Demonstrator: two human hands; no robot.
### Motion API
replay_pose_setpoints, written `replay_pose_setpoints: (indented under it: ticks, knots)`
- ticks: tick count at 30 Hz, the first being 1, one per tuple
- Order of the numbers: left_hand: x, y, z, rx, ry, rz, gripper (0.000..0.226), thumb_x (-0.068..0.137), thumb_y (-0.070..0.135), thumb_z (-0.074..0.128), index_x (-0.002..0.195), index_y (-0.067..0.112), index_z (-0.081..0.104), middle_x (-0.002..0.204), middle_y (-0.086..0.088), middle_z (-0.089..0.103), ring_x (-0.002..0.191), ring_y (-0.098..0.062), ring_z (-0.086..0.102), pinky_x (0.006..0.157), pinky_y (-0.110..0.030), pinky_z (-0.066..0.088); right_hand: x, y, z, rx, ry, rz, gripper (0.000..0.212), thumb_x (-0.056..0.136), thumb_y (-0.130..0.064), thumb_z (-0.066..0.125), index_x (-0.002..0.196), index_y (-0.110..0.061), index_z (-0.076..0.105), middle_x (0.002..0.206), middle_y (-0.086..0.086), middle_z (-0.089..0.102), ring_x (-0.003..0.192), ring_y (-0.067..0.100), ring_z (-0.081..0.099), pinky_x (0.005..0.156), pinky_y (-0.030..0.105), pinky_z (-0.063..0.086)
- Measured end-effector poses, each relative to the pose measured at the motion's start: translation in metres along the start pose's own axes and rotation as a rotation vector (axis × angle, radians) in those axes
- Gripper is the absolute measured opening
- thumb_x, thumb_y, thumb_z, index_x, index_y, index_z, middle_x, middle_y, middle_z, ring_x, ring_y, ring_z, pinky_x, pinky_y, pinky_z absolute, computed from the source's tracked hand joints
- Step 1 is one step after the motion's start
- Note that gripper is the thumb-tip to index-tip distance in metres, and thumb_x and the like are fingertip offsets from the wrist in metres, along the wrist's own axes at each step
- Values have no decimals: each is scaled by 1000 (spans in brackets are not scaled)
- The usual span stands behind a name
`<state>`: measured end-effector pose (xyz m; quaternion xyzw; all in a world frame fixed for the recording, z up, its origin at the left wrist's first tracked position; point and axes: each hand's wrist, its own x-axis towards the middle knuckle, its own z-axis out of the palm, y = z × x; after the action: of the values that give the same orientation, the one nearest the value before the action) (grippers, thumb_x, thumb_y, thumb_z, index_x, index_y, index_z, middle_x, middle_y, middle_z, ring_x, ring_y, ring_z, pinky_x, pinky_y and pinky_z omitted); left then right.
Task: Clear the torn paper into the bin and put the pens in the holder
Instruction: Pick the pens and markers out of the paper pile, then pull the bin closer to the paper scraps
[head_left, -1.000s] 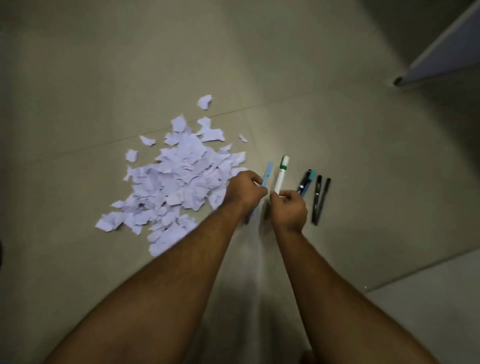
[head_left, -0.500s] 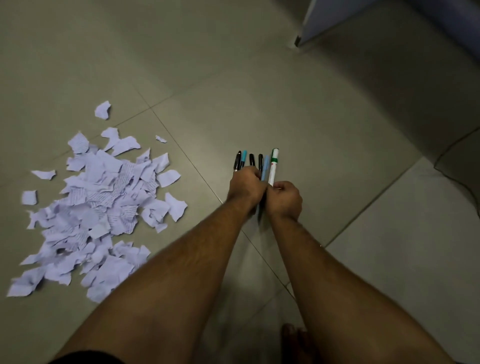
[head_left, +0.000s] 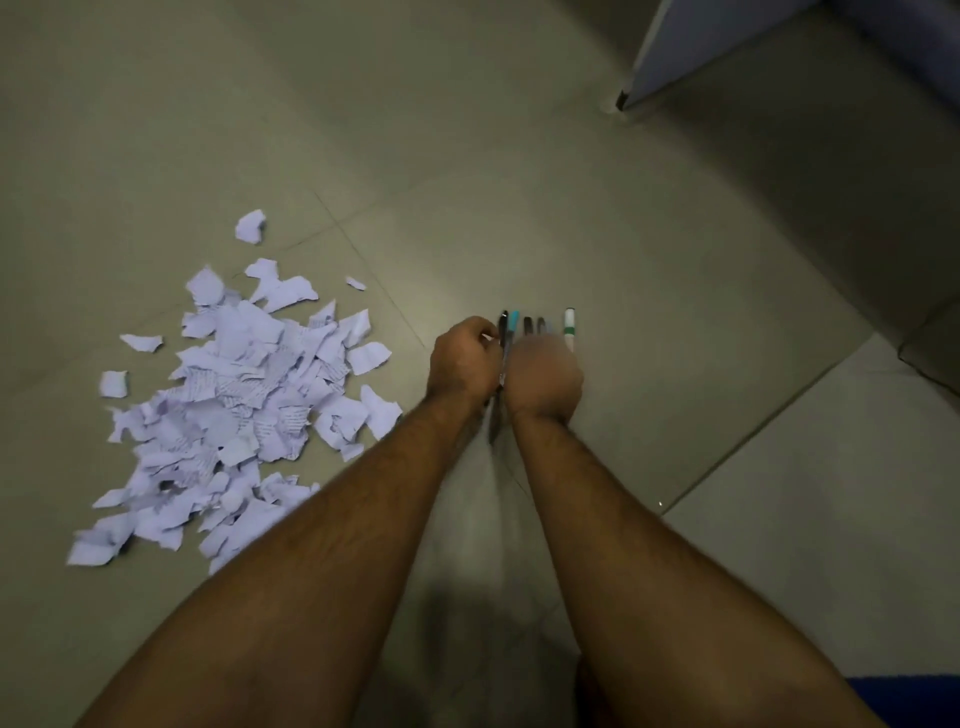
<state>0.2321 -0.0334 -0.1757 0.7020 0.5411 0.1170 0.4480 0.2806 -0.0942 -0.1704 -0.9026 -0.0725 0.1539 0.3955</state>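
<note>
Both hands are bunched together over the floor (head_left: 519, 218), left hand (head_left: 462, 361) and right hand (head_left: 543, 379) curled round the same bundle of pens (head_left: 524, 327). The tips stick straight out away from the body, the white marker (head_left: 570, 330) furthest right. The paper (head_left: 244, 395) sits well off to the left, untouched. No holder or bin in sight, so the next carry direction is anyone's guess.

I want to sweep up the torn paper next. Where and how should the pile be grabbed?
Scoop the torn paper pile from its outer edges inward, palms flat on the floor: the scraps lie loose and spread flat, so a pinch from above would lift only a few.
</note>
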Motion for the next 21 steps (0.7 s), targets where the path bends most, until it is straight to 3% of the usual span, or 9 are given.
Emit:
replay_pose_setpoints:
  ticks: [4, 6, 10, 17, 21]
  knots:
    - [-12, -34, -64, -51, 146, -88, 25, 89, 8, 51, 106, 12, 69, 102, -8, 72, 93, -24, 65, 75, -20, 41, -31, -33, 29, 142, -180, -47, 17, 91, -24, 61, 93, -13, 73, 89, 6, 74, 81, 20, 65, 71, 25, 47]
    - [-23, -50, -102, -87, 219, -121, 23, 89, 12, 53, 106, 14, 69, 96, -4, 71, 87, -20, 64, 73, -20, 40, -56, -48, 47, 179, -322, -40, 14, 87, -27, 62, 87, -19, 72, 86, 3, 74, 81, 22, 68, 79, 34, 56]
    - [-43, -76, -183, -145, 412, -186, 19, 90, 16, 56, 106, 17, 67, 87, 3, 65, 77, -17, 59, 70, -22, 41, -116, -88, 82, 213, -617, -147, 10, 81, -33, 60, 74, -29, 66, 79, -3, 72, 77, 24, 71, 79, 42, 58]
    - [-120, -129, -309, -199, 870, -362, 12, 87, 13, 58, 94, 14, 69, 75, 5, 64, 70, -16, 57, 67, -21, 39, -244, -154, 118, 188, -1064, -409, 11, 79, -38, 61, 79, -29, 68, 79, -9, 71, 78, 17, 70, 81, 42, 59]
    - [-178, -155, -361, -296, 1253, -586, 11, 85, 17, 62, 88, 8, 68, 79, -2, 65, 77, -22, 60, 67, -22, 37, -324, -174, 132, 154, -1237, -519, 12, 78, -39, 60, 78, -29, 67, 77, -9, 70, 77, 18, 71, 78, 46, 59]
